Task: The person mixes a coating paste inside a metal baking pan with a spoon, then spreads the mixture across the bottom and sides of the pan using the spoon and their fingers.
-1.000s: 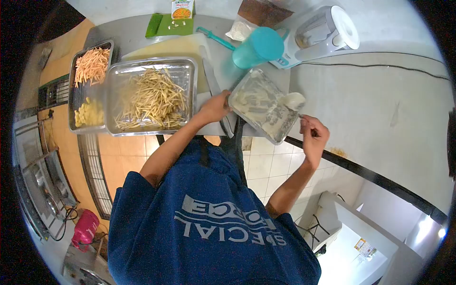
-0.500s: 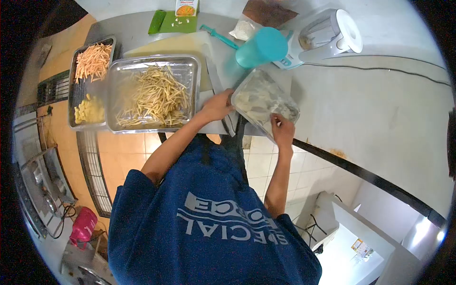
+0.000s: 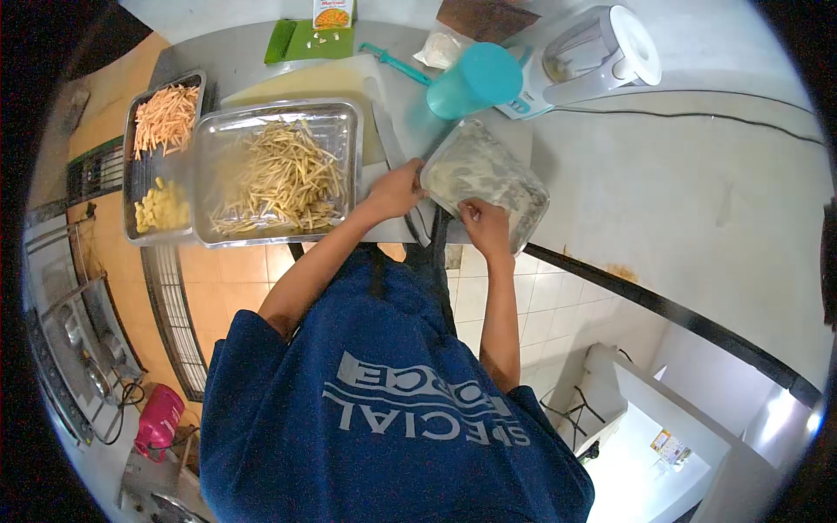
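Note:
My left hand (image 3: pixel 398 188) grips the near left edge of a rectangular metal tray (image 3: pixel 529 174), which is tilted askew at the counter's front edge. A pale, flour-like powder (image 3: pixel 475 166) coats the tray's inside in smeared patches. Over the tray's lower left part, my right hand (image 3: pixel 486 227) has its fingertips pinched together; whatever they hold, if anything, is too small to make out. To the left of my left hand stands a larger metal tray (image 3: pixel 356 157) with a heap of thin yellowish sticks (image 3: pixel 292 179), which look like cut potato.
A narrower tray (image 3: pixel 135 196) holds orange sticks (image 3: pixel 166 120) and pale yellow pieces (image 3: pixel 161 207). Behind my hands are a turquoise container (image 3: pixel 488 80), a turquoise-handled tool (image 3: pixel 397 64), a blender (image 3: pixel 580 61) with its cord, a powder bag (image 3: pixel 440 50) and a green board (image 3: pixel 314 44).
My right hand has moved left across the tray, from its right part to its lower left part. The powder lies in a different pattern. My left hand stays at the edge.

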### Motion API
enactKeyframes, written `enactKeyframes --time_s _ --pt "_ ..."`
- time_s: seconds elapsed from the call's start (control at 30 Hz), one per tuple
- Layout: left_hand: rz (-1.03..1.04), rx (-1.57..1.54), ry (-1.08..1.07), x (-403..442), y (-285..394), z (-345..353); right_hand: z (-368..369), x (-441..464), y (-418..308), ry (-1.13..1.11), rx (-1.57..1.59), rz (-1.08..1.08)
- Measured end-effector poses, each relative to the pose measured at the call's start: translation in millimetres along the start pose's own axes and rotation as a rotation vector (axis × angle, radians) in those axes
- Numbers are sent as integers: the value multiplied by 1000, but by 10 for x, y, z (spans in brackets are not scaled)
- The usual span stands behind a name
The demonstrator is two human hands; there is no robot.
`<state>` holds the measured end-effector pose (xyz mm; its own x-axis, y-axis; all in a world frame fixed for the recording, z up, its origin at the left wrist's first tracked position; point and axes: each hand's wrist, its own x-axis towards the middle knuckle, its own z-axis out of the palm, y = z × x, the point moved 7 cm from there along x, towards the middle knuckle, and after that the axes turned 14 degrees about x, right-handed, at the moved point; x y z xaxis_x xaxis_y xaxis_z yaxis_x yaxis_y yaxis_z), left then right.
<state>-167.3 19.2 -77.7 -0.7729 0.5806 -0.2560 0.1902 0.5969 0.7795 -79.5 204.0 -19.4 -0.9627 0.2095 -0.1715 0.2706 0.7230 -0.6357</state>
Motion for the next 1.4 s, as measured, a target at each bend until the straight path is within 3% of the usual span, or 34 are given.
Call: enactKeyframes --time_s 0.17,0.23,0.37,0.43,0.57,0.67,1.1,1.2,1.4 --pt "-31 -13 -11 10 -24 32 42 203 -69 -81 85 -14" --pt "-34 -17 -14 23 -45 56 142 268 126 -254 329 127" --pt "-14 -21 8 14 -61 40 164 324 238 -308 473 78" --pt "-11 -21 10 -8 -34 16 113 288 170 -359 522 192" --pt "-19 -48 4 -14 -37 12 80 297 260 -342 644 177" --pt "-27 -60 1 -8 -51 28 -45 239 347 -332 627 357" --pt "-24 -61 3 10 -64 42 -1174 -16 -432 22 537 26" --pt "-18 -65 13 6 -38 17 -1496 -112 -596 205 458 -130" --pt "-12 -70 -2 27 -58 39 -1735 -258 -965 301 415 -228"
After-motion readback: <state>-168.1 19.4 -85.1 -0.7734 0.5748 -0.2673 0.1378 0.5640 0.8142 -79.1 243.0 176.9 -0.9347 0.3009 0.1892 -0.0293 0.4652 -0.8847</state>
